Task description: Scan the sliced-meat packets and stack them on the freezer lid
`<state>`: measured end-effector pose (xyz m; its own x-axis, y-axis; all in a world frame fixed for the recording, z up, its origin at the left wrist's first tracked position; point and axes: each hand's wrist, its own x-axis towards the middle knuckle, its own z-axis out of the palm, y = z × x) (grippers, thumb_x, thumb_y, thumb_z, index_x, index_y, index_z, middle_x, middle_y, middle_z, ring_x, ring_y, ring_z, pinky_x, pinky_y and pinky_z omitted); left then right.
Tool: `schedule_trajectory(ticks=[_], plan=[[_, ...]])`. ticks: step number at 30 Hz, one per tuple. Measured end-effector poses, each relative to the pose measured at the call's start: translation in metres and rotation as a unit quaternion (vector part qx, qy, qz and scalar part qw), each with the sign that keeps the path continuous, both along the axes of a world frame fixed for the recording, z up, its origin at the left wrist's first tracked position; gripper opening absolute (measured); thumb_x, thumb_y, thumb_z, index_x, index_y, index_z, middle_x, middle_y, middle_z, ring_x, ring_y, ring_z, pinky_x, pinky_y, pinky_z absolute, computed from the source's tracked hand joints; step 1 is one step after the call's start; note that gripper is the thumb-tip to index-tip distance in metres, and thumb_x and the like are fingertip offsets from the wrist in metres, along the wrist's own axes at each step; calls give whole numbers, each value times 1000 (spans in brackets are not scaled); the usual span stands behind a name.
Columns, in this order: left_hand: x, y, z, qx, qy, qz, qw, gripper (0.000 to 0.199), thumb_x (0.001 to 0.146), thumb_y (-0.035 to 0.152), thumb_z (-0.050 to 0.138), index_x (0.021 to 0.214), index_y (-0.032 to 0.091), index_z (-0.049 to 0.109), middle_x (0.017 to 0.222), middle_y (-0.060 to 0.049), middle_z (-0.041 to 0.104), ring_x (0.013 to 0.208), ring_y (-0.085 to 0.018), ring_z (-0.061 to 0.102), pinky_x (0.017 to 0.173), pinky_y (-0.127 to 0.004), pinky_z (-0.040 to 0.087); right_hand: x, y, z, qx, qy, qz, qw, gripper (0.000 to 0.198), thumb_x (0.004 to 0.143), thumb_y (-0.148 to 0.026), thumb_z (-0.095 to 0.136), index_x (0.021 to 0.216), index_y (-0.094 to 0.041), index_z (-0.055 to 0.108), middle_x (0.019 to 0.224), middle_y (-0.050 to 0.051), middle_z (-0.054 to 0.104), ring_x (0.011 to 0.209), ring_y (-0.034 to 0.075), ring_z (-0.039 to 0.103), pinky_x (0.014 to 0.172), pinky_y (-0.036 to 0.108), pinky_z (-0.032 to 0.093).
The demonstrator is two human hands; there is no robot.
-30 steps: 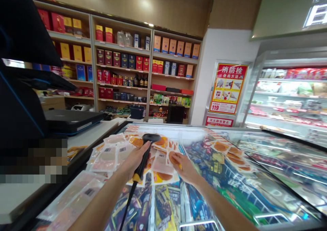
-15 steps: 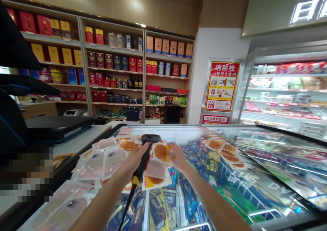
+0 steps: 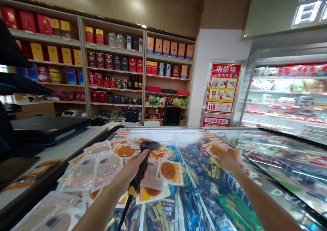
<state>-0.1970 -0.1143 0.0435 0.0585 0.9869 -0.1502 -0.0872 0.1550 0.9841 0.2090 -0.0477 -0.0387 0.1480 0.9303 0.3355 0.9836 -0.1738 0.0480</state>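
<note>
My left hand (image 3: 138,163) is closed round the handle of a black barcode scanner (image 3: 150,145), whose cord runs down toward me. Below and right of the scanner's head, a flat packet with a round orange patty (image 3: 168,170) lies face up on other packets. At the right, my right hand (image 3: 227,161) reaches over the freezer to several similar patty packets (image 3: 216,150). Its fingers look stretched out and slightly blurred at the packets' near edge; whether they touch is unclear. Clear-backed packets with barcodes (image 3: 108,163) lie spread left of the scanner.
Under the packets is a chest freezer with bagged goods (image 3: 166,210) and white wire dividers (image 3: 187,166). A black scale-like device (image 3: 51,129) stands on the left counter. Shelves of boxes (image 3: 114,62) line the back wall, and a lit chiller (image 3: 288,95) stands right.
My right hand has moved from beside the scanner to the packets at the right. A patty packet near it now lies flat, lower and to the right. The left hand still holds the scanner.
</note>
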Motion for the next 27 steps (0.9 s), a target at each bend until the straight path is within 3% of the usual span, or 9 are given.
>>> schedule_trajectory(ticks=[6,13,19,25,27], plan=[[-2,-3,-4,20,1,-47,999,46,59,60,50,66,15,49,51,3,52,36,-6,43,36,-18,32,-50,-26,11,-28,-68,41,996,41,73,-37,37,107,-19,51,95,12,61,93,27,53,83,45,29],[-7,-17,-4,20,-1,-77,997,47,58,60,51,69,15,49,49,4,50,37,-7,43,36,-19,32,-65,-35,13,-65,44,87,993,64,63,-52,47,119,-23,40,119,9,49,108,28,43,83,40,33],[-13,-34,3,45,-2,-96,994,45,62,60,47,65,16,46,48,5,48,35,-5,42,35,-18,31,-84,-46,9,-23,-22,130,991,38,78,-38,32,104,-21,54,88,9,65,82,23,58,69,33,39],[-23,-46,7,47,-11,-123,991,43,65,58,46,70,15,46,52,4,49,37,-6,43,35,-18,33,-87,-38,14,80,39,24,996,41,81,-32,21,103,-16,53,78,10,65,75,23,60,63,32,41],[-26,-49,8,51,-14,-125,991,43,65,58,46,69,15,45,53,4,49,37,-5,43,35,-18,34,-82,-31,22,109,68,36,991,39,80,-33,25,100,-16,54,82,10,65,79,23,58,66,32,41]])
